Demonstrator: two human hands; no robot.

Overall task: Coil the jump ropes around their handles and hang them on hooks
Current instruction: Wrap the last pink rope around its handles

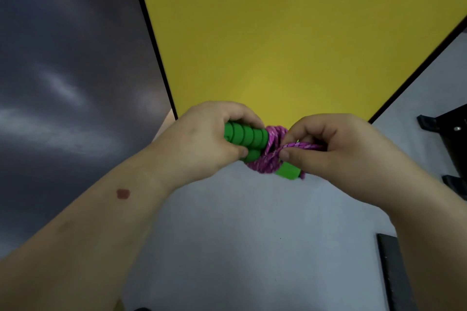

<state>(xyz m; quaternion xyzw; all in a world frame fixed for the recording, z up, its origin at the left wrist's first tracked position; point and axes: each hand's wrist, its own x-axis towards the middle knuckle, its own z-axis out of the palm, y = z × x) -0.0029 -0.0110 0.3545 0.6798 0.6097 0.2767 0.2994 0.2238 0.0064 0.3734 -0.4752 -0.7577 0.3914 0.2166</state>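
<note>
Below the yellow panel [290,33], left hand [202,139] is clasping green handles [249,137] while right hand [336,146] is pinching purple rope [273,156]; advisably keeping each turn taut, snugly stacked.

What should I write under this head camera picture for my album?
Left hand grips ribbed green foam handles while right hand pinches purple speckled rope coiled around them.
</note>
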